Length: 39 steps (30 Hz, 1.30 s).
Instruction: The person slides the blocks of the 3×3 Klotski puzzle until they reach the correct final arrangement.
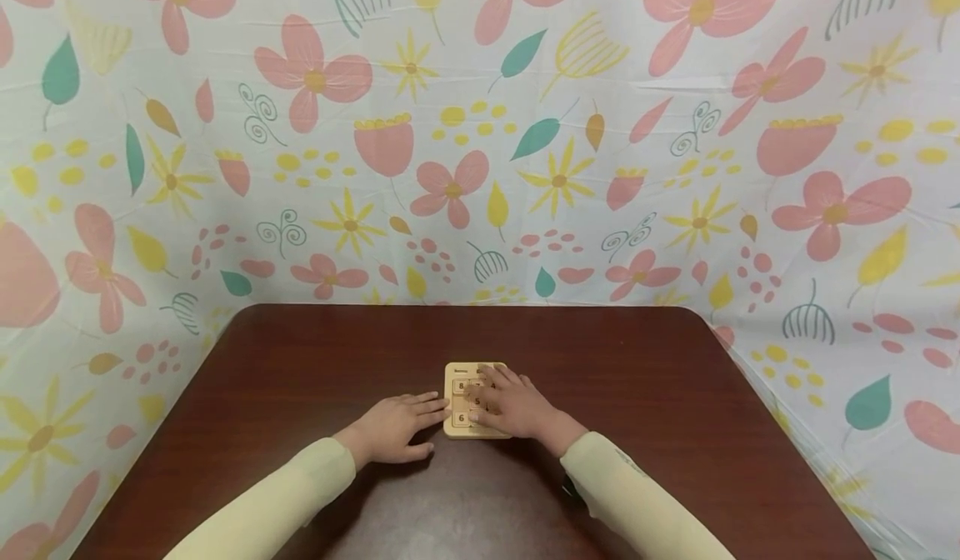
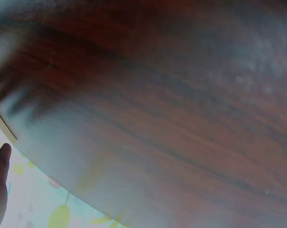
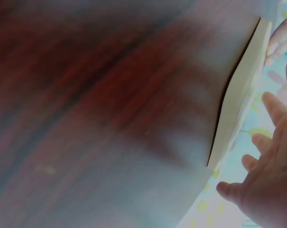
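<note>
A small wooden number puzzle lies flat on the dark table, with square tiles such as 8 and 6 showing in its frame. My left hand rests beside it, fingers extended and their tips at the board's left edge. Over the right part of the board my right hand spreads its fingers, hiding several tiles. The right wrist view shows the board's pale side, the right hand and part of the left hand. Only a corner of the board appears in the left wrist view.
The reddish-brown table has rounded far corners and a shiny top. A white cloth with printed flowers and leaves hangs behind it and along both sides.
</note>
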{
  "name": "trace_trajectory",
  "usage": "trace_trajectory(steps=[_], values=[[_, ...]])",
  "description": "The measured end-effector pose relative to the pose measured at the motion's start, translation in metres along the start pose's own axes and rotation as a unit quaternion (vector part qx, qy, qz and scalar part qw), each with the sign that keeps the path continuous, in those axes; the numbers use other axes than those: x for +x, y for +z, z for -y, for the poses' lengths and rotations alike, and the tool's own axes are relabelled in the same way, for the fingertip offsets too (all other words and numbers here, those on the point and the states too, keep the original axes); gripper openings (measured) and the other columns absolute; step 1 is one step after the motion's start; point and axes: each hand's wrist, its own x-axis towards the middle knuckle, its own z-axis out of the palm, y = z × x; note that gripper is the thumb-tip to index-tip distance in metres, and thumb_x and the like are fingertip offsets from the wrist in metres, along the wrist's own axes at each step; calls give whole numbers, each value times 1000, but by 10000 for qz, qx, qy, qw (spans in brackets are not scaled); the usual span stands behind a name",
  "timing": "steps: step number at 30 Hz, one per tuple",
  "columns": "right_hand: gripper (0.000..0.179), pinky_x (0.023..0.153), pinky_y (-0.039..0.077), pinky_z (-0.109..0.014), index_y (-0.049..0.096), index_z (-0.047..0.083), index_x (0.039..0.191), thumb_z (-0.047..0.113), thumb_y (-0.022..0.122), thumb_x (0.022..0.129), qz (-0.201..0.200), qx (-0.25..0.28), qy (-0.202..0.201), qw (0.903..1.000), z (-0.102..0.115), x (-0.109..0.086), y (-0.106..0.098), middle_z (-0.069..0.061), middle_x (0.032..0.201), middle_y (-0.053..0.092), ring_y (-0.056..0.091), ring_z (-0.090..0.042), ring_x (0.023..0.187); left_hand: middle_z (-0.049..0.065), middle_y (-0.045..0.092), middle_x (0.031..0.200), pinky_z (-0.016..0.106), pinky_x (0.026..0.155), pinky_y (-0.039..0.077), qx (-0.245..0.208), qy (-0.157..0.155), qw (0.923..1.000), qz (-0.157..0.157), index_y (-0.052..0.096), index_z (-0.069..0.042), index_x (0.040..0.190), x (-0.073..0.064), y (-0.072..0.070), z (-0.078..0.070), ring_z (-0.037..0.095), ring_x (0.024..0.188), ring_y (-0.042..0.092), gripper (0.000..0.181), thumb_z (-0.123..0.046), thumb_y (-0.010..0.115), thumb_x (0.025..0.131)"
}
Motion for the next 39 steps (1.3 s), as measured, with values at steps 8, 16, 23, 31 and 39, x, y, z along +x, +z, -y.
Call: trace_trajectory(steps=[8, 16, 23, 31, 39], values=[[54, 119, 28, -72, 53, 29, 152, 52, 52, 103, 157, 118, 245, 9995, -1, 8, 1, -11, 170, 30, 24, -42, 158, -1, 50, 160, 42, 116, 47, -33, -21, 10000, 26, 50, -19, 153, 0, -1, -1, 23, 148, 48, 59, -41, 57, 99], [55, 120, 28, -71, 51, 30, 153, 54, 51, 103, 204, 109, 281, 9993, -3, 7, 4, -10, 170, 31, 23, -42, 159, -2, 48, 161, 43, 116, 47, -40, -82, 9999, 74, 49, -19, 154, 1, 1, 1, 22, 149, 47, 59, -42, 57, 100], [55, 118, 30, -72, 52, 28, 152, 52, 53, 102, 198, 52, 57, 9998, -2, 1, 7, -12, 169, 31, 26, -41, 157, -1, 50, 159, 43, 116, 47, -39, -66, 10000, 45, 50, -19, 154, 1, 2, 1, 23, 148, 48, 59, -42, 57, 99], [54, 118, 30, -71, 54, 30, 150, 53, 54, 101, 183, 77, -48, 9998, 1, -4, 6, -10, 169, 33, 26, -39, 158, -1, 51, 159, 44, 115, 47, -6, -66, 10000, 7, 52, -19, 153, -1, 1, 0, 23, 148, 49, 59, -42, 58, 99], [55, 118, 30, -71, 55, 30, 149, 55, 54, 101, 207, 75, -147, 9996, 2, -9, 6, -10, 169, 33, 25, -40, 158, -1, 51, 159, 42, 115, 47, 24, -37, 10000, -11, 52, -19, 152, 0, 1, 0, 23, 148, 49, 59, -42, 58, 99]])
